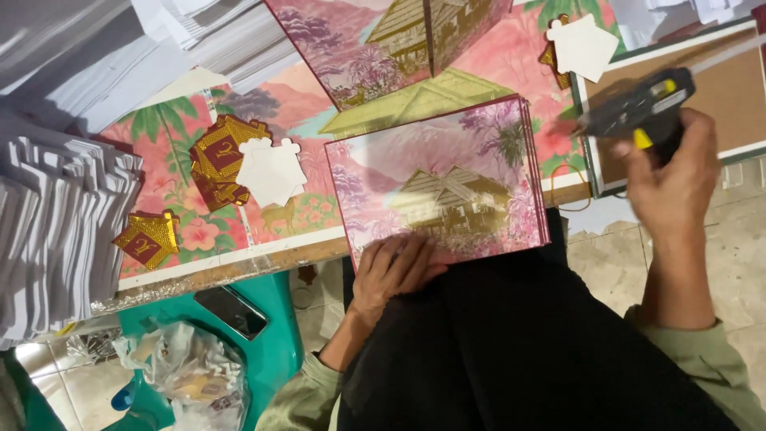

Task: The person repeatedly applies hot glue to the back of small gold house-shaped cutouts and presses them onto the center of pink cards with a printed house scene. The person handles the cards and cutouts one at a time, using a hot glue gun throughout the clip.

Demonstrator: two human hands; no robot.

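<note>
Hands at work over a lap in dark trousers, seen from above. Left hand point(395, 267) flat on the near edge of a stack of printed cards point(443, 179), fingers point(415, 259) spread and pressing down, nothing pinched. Stack resting on the lap and leaning on the edge of a low board point(263, 263); top card showing a golden house among pink and purple trees. Right hand point(670, 187) raised to the right of the stack, closed around the handle of a dark glue gun point(638, 108) with yellow parts, nozzle pointing left toward the cards but well apart from them. Hand and gun slightly blurred.

On the board to the left, red and gold house-shaped cutouts point(219, 160) in a small heap, one white cutout point(271, 169) lying against them, another gold piece point(149, 238) nearer the edge. Tall piles of white paper point(56, 231) along the far left. Another printed card, folded open point(391, 40), standing beyond the stack. Brown framed panel point(718, 104) behind the right hand. Below the board, a green plastic stool point(275, 319) carrying a dark phone point(231, 311), with a crumpled plastic bag point(187, 371) beside it. Tiled floor underneath.
</note>
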